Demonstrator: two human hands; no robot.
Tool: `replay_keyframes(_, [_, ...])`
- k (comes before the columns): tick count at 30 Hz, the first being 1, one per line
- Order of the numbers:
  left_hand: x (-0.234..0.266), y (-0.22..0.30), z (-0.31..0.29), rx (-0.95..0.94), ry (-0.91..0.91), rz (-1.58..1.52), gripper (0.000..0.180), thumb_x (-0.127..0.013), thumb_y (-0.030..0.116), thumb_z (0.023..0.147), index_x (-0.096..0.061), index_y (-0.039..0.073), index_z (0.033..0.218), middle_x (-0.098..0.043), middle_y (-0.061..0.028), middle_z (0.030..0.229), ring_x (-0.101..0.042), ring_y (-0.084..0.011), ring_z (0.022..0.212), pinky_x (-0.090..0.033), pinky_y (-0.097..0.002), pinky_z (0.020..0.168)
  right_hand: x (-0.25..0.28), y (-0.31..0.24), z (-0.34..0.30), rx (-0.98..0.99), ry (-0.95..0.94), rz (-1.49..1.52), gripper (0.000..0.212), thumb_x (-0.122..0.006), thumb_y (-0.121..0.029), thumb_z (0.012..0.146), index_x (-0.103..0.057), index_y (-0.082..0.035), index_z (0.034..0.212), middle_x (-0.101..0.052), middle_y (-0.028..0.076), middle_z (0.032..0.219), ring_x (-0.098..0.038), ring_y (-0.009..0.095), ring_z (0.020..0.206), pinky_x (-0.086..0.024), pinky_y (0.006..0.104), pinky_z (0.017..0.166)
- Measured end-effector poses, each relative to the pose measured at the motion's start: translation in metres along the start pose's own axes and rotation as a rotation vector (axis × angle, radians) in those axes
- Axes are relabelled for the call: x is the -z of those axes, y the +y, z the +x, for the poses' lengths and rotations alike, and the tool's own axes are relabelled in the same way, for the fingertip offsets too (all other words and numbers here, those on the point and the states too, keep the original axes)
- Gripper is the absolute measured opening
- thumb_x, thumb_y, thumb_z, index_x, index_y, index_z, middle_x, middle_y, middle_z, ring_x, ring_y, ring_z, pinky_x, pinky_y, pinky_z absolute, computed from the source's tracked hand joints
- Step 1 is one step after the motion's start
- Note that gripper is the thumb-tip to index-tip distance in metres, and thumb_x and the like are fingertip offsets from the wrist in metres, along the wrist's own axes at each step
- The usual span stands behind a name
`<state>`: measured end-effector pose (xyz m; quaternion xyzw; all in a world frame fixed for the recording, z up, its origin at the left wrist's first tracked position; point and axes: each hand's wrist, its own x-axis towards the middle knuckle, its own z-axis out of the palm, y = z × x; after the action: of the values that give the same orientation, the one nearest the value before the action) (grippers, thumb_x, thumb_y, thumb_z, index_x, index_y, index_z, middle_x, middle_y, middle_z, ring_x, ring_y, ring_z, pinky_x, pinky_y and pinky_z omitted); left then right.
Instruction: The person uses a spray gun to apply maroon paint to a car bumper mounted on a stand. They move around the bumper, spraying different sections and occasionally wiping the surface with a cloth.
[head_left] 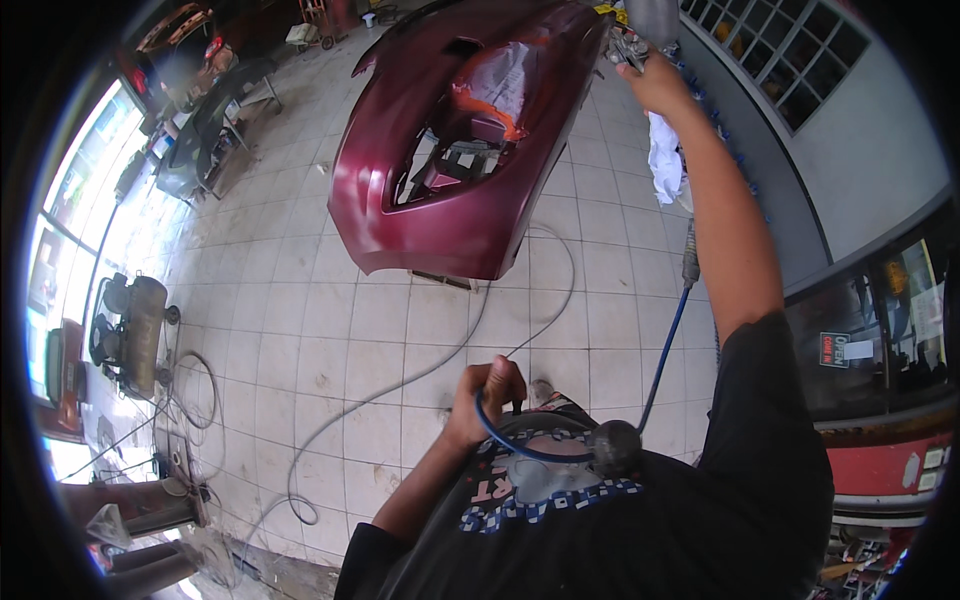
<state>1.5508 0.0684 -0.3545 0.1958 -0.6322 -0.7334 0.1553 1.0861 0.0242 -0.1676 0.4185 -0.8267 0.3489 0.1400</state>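
A glossy dark-red car bumper (440, 235) stands raised in front of me, with orange-edged plastic sheeting (500, 85) over part of it. My right hand (660, 88) is stretched far forward beside the bumper's right edge, closed around a metallic spray gun (626, 45), partly hidden by the fingers. Close to my waist, my left hand (485, 395) is curled around a blue air hose (520, 452). This hose bends across my shirt, passes behind a round dark piece (614, 447), and rises to a grey fitting (690, 252) by my right arm.
A grey hose (385, 385) snakes over the tiled floor (300, 370) and loops near the bumper. At left are an air compressor (135, 330) and a dark panel on a stand (205, 150). White cloth (663, 160) hangs beyond my right forearm, near the wall (860, 150).
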Motion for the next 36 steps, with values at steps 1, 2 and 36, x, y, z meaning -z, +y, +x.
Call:
replay_keyframes(1, [-0.01, 0.0, 0.001, 0.006, -0.045, 0.038, 0.081, -0.031, 0.061, 0.107, -0.065, -0.002, 0.071, -0.055, -0.0043, 0.059, -0.043, -0.0102, 0.054, -0.033, -0.0278, 0.053, -0.001, 0.004, -0.001, 0.015, -0.002, -0.012, 0.041, -0.07, -0.033, 0.096, -0.061, -0.003, 0.121, -0.065, 0.011, 0.076, -0.058, 0.019, 0.049, -0.048, 0.0359, 0.045])
replay_keyframes(2, [-0.019, 0.0, 0.003, 0.012, -0.092, 0.076, 0.08, -0.031, 0.06, 0.107, -0.066, -0.003, 0.072, -0.058, -0.006, 0.06, -0.046, -0.0112, 0.056, -0.035, -0.0283, 0.054, 0.001, 0.008, -0.002, 0.029, 0.0, -0.025, 0.042, -0.07, -0.033, 0.096, -0.061, -0.005, 0.125, -0.066, 0.011, 0.077, -0.059, 0.019, 0.05, -0.048, 0.0359, 0.045])
replay_keyframes(36, [-0.095, -0.014, 0.053, 0.186, -0.191, 0.303, 0.071, -0.039, 0.051, 0.109, -0.065, -0.003, 0.07, -0.059, -0.0089, 0.061, -0.055, -0.016, 0.062, -0.049, -0.0359, 0.065, 0.021, 0.045, -0.094, 0.008, -0.037, 0.25, 0.05, -0.069, -0.036, 0.097, -0.056, -0.009, 0.137, -0.072, 0.019, 0.113, -0.068, 0.037, 0.108, -0.053, 0.0416, 0.092])
